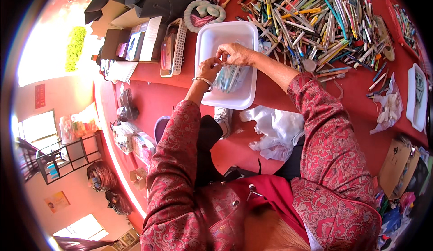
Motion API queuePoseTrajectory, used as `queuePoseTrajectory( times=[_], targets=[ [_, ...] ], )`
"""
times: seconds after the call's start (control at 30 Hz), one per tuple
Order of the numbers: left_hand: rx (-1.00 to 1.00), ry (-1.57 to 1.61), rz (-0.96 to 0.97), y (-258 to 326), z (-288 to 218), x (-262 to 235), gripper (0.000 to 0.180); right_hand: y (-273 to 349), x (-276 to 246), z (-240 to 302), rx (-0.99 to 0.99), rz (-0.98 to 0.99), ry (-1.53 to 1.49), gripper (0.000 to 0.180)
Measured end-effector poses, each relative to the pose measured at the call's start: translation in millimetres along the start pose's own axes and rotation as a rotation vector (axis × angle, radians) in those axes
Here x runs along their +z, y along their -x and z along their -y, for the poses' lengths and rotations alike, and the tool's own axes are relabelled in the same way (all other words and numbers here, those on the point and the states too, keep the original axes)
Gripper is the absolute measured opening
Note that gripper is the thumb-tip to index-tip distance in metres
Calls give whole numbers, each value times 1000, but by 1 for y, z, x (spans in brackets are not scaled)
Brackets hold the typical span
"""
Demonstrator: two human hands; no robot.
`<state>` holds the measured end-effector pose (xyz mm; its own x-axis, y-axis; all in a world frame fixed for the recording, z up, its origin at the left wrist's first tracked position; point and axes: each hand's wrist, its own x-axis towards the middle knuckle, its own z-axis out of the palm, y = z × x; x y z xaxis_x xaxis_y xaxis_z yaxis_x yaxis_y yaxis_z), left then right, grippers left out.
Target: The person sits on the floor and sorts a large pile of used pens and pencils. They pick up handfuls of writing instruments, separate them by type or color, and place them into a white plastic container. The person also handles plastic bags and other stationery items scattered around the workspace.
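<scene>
Holding bagged pens [229,77] over white tub [212,37].

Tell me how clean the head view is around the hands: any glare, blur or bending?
Head view: left hand and right hand sharp over the white tray; the bright patch at far left is blown out; table edge bends near the rim; dark corners.

1. A plastic tub [212,39] sits near the middle of the tabletop [352,98], with a clear bag of pens [229,77] in it.
2. Both hands, left hand [208,67] and right hand [234,53], meet over the tub on the bag.
3. A heap of pens [311,19] lies right of the tub, toward the far edge.
4. A slatted basket [172,48] lies left of the tub.
5. Crumpled plastic bags [275,131] lie at the near edge.
</scene>
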<state>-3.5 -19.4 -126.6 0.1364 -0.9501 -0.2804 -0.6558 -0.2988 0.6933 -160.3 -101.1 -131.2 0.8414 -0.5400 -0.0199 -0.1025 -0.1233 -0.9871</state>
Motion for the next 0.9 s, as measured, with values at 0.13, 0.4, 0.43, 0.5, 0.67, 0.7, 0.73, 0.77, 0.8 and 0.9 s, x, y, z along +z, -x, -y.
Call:
queuePoseTrajectory(
  times=[0.13, 0.4, 0.43, 0.5, 0.67, 0.7, 0.73, 0.77, 0.8, 0.9],
  targets=[
    [-72, 118, 30, 0, -9, 3, 11, -3, -5, -9, -31, -18, -40, 28],
    [-133, 207, 113, -1, -1, 3, 12, 5, 6, -2, 154, -308, 426, 19],
    [-142, 225, 119, -1, -1, 2, 11, 6, 7, -2, 180, -291, 427, 16],
    [-170, 272, 122, 0, -3, 3, 11, 7, 6, -3, 188, -263, 413, 14],
    [-224, 322, 135, 0, -4, 7, 9, 9, 9, -5, 260, -196, 126, 8],
    [-221, 312, 130, 0, -4, 7, 9, 10, 9, -4, 241, -177, 101, 9],
    [-217, 301, 124, 0, -4, 7, 9, 12, 8, -2, 222, -157, 76, 9],
    [-213, 290, 119, 0, -4, 7, 10, 13, 8, -1, 204, -138, 51, 9],
    [-199, 302, 116, 0, -5, 7, 10, 13, 9, -2, 211, -164, 49, 9],
    [-180, 330, 105, -1, -5, 8, 12, 15, 11, -1, 224, -228, 68, 11]
  ],
)
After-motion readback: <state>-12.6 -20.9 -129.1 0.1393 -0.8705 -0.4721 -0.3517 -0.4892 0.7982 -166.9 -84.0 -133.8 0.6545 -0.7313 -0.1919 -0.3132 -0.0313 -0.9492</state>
